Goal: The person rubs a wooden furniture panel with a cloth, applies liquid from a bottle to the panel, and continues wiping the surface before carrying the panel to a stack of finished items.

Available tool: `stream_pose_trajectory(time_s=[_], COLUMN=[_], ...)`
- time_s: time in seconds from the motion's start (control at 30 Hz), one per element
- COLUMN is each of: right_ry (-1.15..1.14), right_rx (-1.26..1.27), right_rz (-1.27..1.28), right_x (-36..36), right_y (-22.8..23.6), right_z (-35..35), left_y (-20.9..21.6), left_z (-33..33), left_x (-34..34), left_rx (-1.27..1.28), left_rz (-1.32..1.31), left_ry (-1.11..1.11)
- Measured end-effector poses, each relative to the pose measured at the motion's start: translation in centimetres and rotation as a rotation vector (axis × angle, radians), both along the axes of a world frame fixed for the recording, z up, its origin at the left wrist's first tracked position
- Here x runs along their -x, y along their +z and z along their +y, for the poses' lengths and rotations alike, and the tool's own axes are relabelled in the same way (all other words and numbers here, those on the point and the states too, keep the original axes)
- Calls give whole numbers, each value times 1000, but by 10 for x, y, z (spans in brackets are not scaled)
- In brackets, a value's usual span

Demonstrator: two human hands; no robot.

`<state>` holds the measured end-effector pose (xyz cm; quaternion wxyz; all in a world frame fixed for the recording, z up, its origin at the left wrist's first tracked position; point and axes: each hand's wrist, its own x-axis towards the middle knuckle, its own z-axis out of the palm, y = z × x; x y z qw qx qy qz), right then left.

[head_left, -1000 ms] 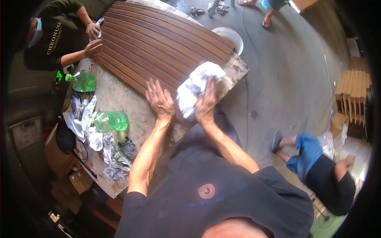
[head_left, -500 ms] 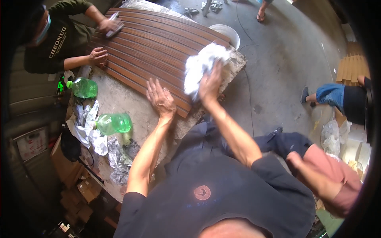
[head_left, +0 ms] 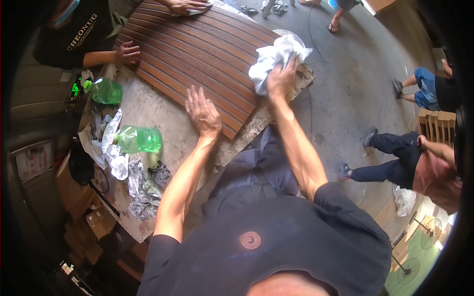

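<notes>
A brown slatted wood panel [head_left: 190,54] with dark grooves lies flat across a worn worktable. My left hand [head_left: 204,114] rests on the panel's near edge, fingers stretched out and holding nothing. At the panel's right end my right hand [head_left: 282,79] grips a bunched white cloth [head_left: 270,58], which hangs partly over the end. Across the panel, a co-worker's one hand [head_left: 190,6] presses a pale cloth on the far edge. That co-worker's other hand [head_left: 128,53] lies on the panel's left end.
Two green-liquid plastic bottles [head_left: 140,139] lie on the worktable [head_left: 148,103] at left, beside crumpled paper and grey plastic film [head_left: 142,190]. A white bucket [head_left: 295,37] stands behind my cloth. People stand on the floor at right, near cartons [head_left: 437,123] and fans [head_left: 407,271].
My right hand has moved the cloth right and slightly away; my left hand stays on the edge. The co-worker's cloth hand has slid right along the far edge. A person at right has stepped away.
</notes>
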<state>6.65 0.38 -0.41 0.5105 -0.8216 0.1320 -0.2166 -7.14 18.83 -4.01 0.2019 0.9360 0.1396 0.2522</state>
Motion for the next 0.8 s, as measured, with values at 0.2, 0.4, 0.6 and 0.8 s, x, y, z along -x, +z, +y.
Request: stream_pose_trajectory(time_s=[0.2, 0.4, 0.6, 0.8], right_ry=[715, 687, 983, 970], right_rx=[51, -39, 775, 720], right_rz=[-129, -126, -233, 646], right_x=[217, 158, 72, -48], right_y=[-17, 46, -10, 43], right_z=[41, -5, 35, 56], left_y=[-12, -3, 0, 7], left_z=[11, 5, 3, 1], left_x=[7, 8, 11, 5], left_rx=[-19, 121, 41, 59], left_rz=[-21, -21, -50, -24], left_ry=[-9, 26, 27, 35])
